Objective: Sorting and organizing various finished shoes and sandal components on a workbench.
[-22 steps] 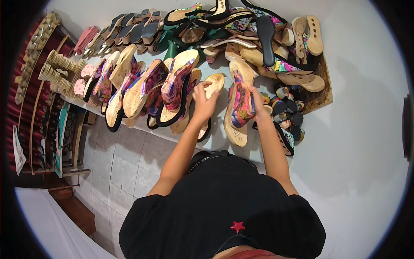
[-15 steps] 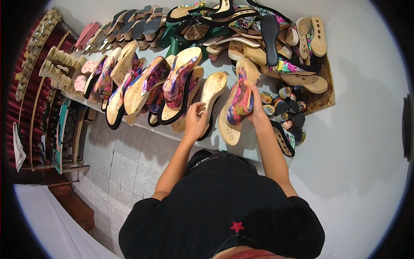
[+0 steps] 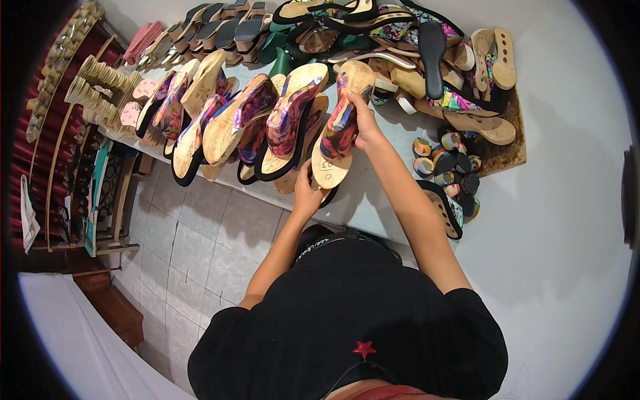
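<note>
In my right hand (image 3: 366, 127) is a wedge sandal sole (image 3: 337, 127) with a pale wooden face and a purple, red and blue floral heel covering. My fingers close round its right side. The closed fingers of my left hand (image 3: 307, 193) are at its toe end. Below it, a black-edged sole (image 3: 329, 198) pokes out, mostly covered. Just left, another floral wedge sole (image 3: 292, 127) with black edging leans on its neighbours. How firmly my left fingers grip is partly hidden.
Several floral wedges (image 3: 241, 120) line the table's (image 3: 373, 193) left side. Small round heel pieces (image 3: 445, 163) lie at right beside a wooden board (image 3: 510, 143). Mixed soles (image 3: 433, 60) pile up at the back. Stacked pale pieces (image 3: 100, 93) stand far left.
My right hand has carried the wedge sole left, over the black-edged sole on the table. My left hand has shifted to its toe end. The whole view has shifted slightly.
</note>
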Available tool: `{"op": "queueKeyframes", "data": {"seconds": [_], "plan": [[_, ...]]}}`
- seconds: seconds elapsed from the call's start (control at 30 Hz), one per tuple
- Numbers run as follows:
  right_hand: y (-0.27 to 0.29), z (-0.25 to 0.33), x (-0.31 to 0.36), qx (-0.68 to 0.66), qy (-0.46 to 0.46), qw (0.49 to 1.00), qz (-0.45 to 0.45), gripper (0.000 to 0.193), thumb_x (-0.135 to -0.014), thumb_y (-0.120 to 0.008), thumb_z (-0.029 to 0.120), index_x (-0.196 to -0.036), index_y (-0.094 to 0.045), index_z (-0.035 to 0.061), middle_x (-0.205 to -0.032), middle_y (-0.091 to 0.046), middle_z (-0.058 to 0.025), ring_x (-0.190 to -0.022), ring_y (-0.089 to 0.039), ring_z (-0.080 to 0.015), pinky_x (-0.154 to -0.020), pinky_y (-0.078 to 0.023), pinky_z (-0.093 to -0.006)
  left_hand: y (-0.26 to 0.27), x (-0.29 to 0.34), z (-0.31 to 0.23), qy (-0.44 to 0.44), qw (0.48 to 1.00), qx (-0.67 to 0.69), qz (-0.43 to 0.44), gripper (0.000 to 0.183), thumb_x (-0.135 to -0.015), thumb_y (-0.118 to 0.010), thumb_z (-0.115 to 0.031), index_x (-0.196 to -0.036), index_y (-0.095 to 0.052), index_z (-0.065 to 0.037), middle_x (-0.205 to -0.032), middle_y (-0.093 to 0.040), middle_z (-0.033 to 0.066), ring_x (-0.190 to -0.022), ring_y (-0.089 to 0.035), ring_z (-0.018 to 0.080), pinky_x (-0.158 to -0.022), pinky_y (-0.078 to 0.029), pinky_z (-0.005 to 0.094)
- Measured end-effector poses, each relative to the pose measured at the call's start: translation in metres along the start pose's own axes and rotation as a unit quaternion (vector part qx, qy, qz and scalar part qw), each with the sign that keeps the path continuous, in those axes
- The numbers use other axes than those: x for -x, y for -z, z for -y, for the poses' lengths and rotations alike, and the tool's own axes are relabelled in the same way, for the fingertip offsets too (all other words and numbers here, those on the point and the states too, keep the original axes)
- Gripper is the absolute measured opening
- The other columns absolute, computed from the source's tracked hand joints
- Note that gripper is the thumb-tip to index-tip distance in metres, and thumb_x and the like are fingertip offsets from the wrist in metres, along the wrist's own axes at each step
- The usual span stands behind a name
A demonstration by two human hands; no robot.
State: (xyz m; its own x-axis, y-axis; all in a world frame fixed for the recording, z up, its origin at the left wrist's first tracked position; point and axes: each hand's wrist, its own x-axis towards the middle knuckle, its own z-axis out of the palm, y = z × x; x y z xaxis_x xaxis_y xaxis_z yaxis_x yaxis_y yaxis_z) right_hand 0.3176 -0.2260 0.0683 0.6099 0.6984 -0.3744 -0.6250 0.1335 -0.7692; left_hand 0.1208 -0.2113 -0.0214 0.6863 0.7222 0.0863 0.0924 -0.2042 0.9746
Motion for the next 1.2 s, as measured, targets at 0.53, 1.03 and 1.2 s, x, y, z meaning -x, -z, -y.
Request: {"op": "queueKeyframes", "data": {"seconds": [0.53,1.03,1.2], "plan": [[-0.03,-0.02,0.003,0.222,0.004,0.94,-0.261,0.108,-0.059,-0.067,0.061,-0.136,-0.018,0.0025,-0.134,-0.015,-0.0298,-0.126,-0.023,-0.0421,-0.101,-0.028,-0.0469,-0.003,-0.008,0.01,-0.1,0.987,-0.125,0.022,0.032,-0.074,-0.067,-0.015,-0.102,-0.06,-0.003,-0.098,-0.064,0.0155,-0.093,-0.062,0.0297,-0.077,-0.048,0.0337],[-0.023,-0.032,0.006,0.201,0.065,0.95,-0.229,0.117,-0.058,-0.068,0.064,-0.135,-0.012,-0.0051,-0.131,-0.022,-0.0306,-0.123,-0.031,-0.0374,-0.1,-0.032,-0.0415,-0.004,-0.005,0.008,-0.096,0.992,-0.082,0.017,0.035,-0.074,-0.068,-0.015,-0.104,-0.059,-0.001,-0.096,-0.065,0.0146,-0.091,-0.064,0.0258,-0.075,-0.048,0.0314],[-0.018,-0.035,0.001,0.166,0.021,0.964,-0.208,0.125,-0.056,-0.066,0.07,-0.135,-0.009,-0.0087,-0.133,-0.021,-0.0304,-0.125,-0.028,-0.0374,-0.102,-0.029,-0.0417,-0.005,-0.006,0.014,-0.106,0.987,-0.116,0.023,0.037,-0.072,-0.07,-0.016,-0.105,-0.059,-0.001,-0.098,-0.064,0.0153,-0.092,-0.062,0.0283,-0.076,-0.048,0.0335]]}}
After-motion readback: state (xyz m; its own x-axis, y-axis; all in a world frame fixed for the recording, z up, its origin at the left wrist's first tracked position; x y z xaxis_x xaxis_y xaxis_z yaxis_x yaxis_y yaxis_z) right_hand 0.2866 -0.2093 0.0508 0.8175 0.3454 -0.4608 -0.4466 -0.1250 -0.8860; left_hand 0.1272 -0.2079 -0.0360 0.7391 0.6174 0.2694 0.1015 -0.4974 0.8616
